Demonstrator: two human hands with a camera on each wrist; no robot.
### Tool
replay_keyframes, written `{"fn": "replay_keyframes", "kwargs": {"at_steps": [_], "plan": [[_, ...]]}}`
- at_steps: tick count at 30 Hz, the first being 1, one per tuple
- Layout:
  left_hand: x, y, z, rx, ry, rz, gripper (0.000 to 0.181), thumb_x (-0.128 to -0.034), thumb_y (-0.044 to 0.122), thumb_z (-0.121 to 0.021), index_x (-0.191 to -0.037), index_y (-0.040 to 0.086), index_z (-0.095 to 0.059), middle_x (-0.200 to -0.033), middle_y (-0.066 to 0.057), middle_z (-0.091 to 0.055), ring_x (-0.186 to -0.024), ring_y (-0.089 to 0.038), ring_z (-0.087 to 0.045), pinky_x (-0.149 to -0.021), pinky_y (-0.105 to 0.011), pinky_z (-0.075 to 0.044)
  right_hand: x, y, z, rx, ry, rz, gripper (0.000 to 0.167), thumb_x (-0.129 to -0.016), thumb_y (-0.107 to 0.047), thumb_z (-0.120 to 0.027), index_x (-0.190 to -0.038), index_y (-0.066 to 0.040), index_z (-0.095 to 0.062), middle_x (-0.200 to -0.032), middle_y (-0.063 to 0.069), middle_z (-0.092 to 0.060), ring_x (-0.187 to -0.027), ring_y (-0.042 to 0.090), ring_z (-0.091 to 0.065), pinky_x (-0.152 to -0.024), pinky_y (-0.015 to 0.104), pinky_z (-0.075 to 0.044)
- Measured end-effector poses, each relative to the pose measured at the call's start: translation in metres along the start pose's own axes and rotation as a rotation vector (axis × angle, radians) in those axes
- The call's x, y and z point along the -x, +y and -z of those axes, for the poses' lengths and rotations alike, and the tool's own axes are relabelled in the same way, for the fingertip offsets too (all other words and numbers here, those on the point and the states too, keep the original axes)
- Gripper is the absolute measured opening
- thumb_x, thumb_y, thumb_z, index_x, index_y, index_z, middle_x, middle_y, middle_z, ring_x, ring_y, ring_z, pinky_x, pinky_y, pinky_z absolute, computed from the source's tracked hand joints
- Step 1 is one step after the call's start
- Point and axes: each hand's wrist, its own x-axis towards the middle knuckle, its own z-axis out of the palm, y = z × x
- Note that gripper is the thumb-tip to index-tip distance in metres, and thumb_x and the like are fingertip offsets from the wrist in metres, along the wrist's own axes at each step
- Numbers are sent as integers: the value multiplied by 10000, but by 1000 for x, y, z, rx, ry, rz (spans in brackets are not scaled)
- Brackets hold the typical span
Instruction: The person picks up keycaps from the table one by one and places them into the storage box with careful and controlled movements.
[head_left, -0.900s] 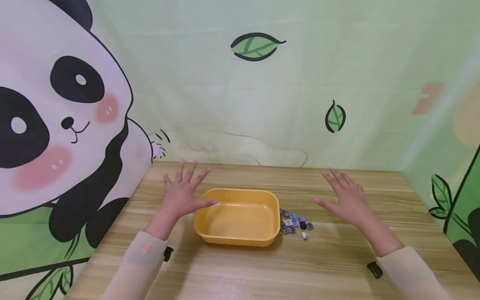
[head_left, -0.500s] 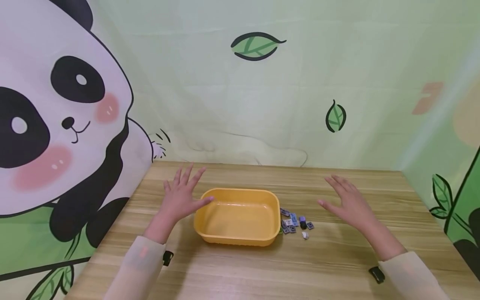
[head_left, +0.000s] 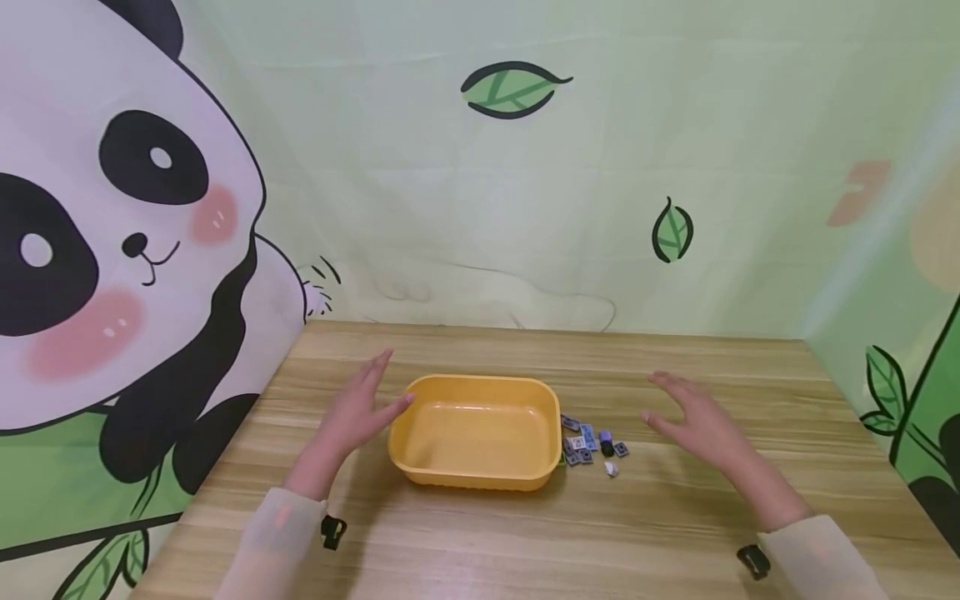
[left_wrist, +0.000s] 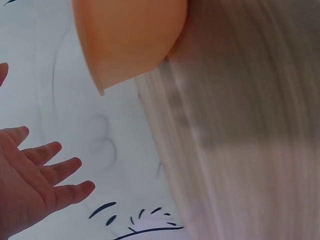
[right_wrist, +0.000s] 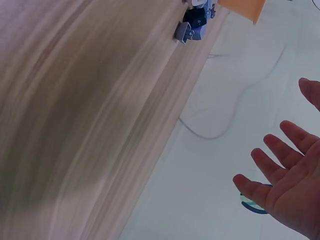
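Sleeves [head_left: 277, 537] at the near edge, pale, with a small black device [head_left: 333, 532] at each wrist. Just beyond, on the wood-grain counter [head_left: 480, 546], a yellow tray [head_left: 472, 481], upright. Just beside its right wall, a loose cluster of small pieces [head_left: 587, 437], mostly grey-blue; at its right side, a dark block [head_left: 607, 448] with a purple top, and slightly nearer, a white scrap [head_left: 611, 469].

Raised above the counter, left hand [head_left: 352, 417] and right hand [head_left: 697, 425], well apart from each other, fingers extended and relaxed, nothing held. Left one near the tray, thumb overlapping the rim from the head view, yet with a gap between in the left wrist view. Right one beyond the cluster, touching none of it.

For good handling, probably best to steady the tray lightly with the left hand, then come down on the pieces from above with the right, pinching loose outliers first. Likely awkward to get under flat ones by the tray wall; better not to nudge the tray into them.

Farthest back, a painted backdrop [head_left: 420, 192] with a panda [head_left: 150, 287].
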Motion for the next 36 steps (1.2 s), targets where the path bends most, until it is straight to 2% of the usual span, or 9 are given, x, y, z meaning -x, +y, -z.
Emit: {"fn": "replay_keyframes", "kwargs": {"at_steps": [5, 11, 17, 20, 23, 31, 36], "plan": [[3, -5, -4, 113, -57, 77, 834, -1028, 404, -586, -1645, 61, -142, -1667, -305, -220, -1507, -544, -274, -1221, -686, -267, 2, 0, -5, -12, -17, 11, 651, -982, -304, -668, -1491, 43, -456, -1539, 328, -441, -1398, 554, -432, -1155, 690, -357], [5, -13, -12, 221, -57, 99, 788, -1050, 357, -556, -1627, -4, -160, -1657, -324, -221, -1518, -533, -257, -1251, -651, -231, 4, 2, -12, -40, -21, 52, 583, -952, -230, -706, -1426, 59, -526, -1472, 330, -519, -1349, 549, -492, -1131, 686, -394], [9, -20, -20, 349, -91, 162, 736, -1059, 290, -548, -1621, -12, -180, -1670, -291, -217, -1492, -526, -327, -1218, -643, -309, 5, 1, -19, -32, -31, 78, 540, -935, -194, -733, -1378, 69, -570, -1424, 333, -563, -1306, 548, -535, -1099, 674, -436], [10, -21, -23, 438, -110, 202, 726, -1058, 260, -540, -1624, -8, -171, -1680, -273, -210, -1500, -514, -321, -1207, -631, -335, 4, 1, -22, -46, -43, 78, 527, -932, -181, -737, -1366, 73, -580, -1417, 336, -568, -1301, 548, -539, -1092, 672, -442], [10, -22, -26, 514, -128, 211, 709, -1057, 216, -529, -1612, -45, -172, -1671, -294, -210, -1504, -513, -312, -1212, -615, -335, 4, 2, -24, -78, -56, 76, 528, -920, -163, -744, -1361, 79, -582, -1405, 340, -574, -1296, 550, -541, -1091, 674, -442], [13, -22, -35, 655, -186, 260, 678, -1043, 127, -530, -1588, -92, -190, -1655, -324, -199, -1516, -506, -284, -1261, -584, -250, 4, 8, -37, -138, -152, 110, 543, -898, -92, -739, -1368, 113, -561, -1374, 352, -592, -1195, 526, -612, -1007, 645, -519], [13, -25, -40, 757, -209, 286, 664, -1052, 92, -495, -1590, -99, -154, -1664, -322, -169, -1543, -485, -231, -1274, -561, -223, 3, 9, -43, -170, -204, 79, 550, -906, -76, -719, -1391, 108, -538, -1400, 354, -567, -1203, 519, -607, -989, 627, -541]]}}
